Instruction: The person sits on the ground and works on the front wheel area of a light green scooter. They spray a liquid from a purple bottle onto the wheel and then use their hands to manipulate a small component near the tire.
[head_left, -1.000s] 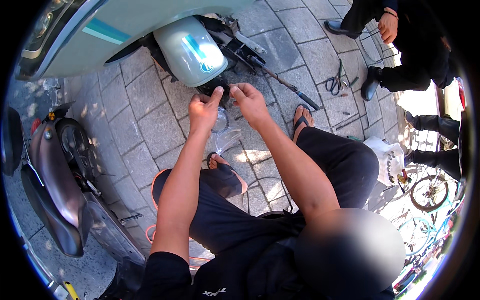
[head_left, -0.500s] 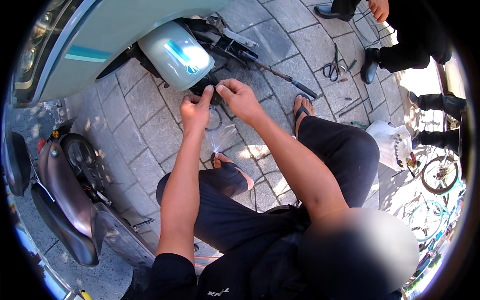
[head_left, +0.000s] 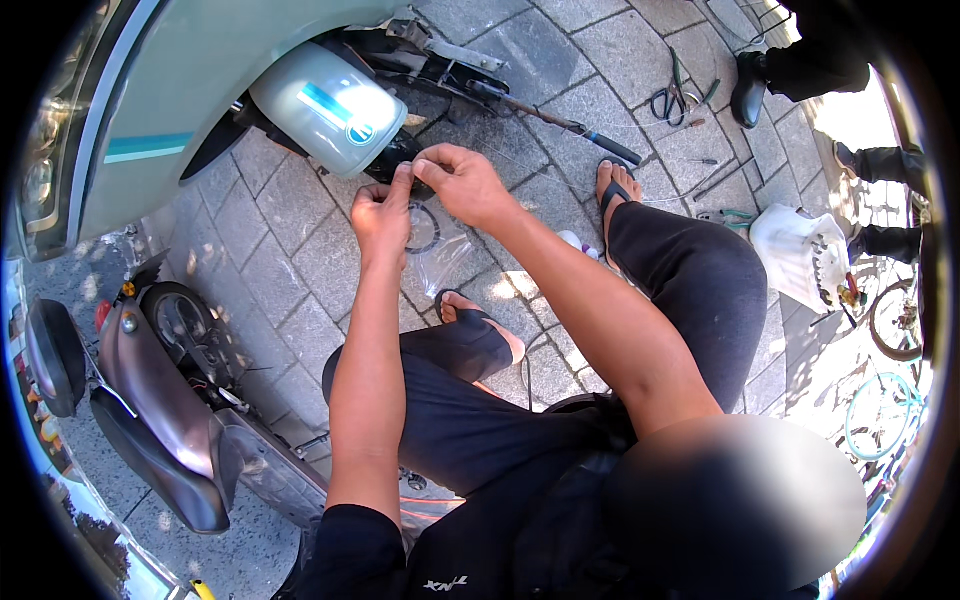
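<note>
Both hands meet just below the rounded pale grey-green fender (head_left: 325,110) of a scooter. My left hand (head_left: 380,225) is closed, with thumb and fingertips pinched together. Against its fingertips, my right hand (head_left: 465,187) pinches too. Whatever lies between the fingers is too small to make out. Behind the fingertips shows a dark, glossy black part (head_left: 397,152) at the fender's end. Under my hands, a clear plastic bag (head_left: 445,262) lies on the paving beside a dark ring (head_left: 423,228).
A bar with a dark grip (head_left: 610,148) sticks out from the scooter. Scissors (head_left: 668,104), pliers (head_left: 738,213) and thin rods lie on the stone paving. A white container (head_left: 795,250) stands right of my knee. At left is a brown scooter (head_left: 160,400); a person's shoe (head_left: 748,90) is upper right.
The view has shifted, so the fender sits farther left and the container farther right. My hands stay pinched together by the fender. The other person's hand and one shoe have left the picture.
</note>
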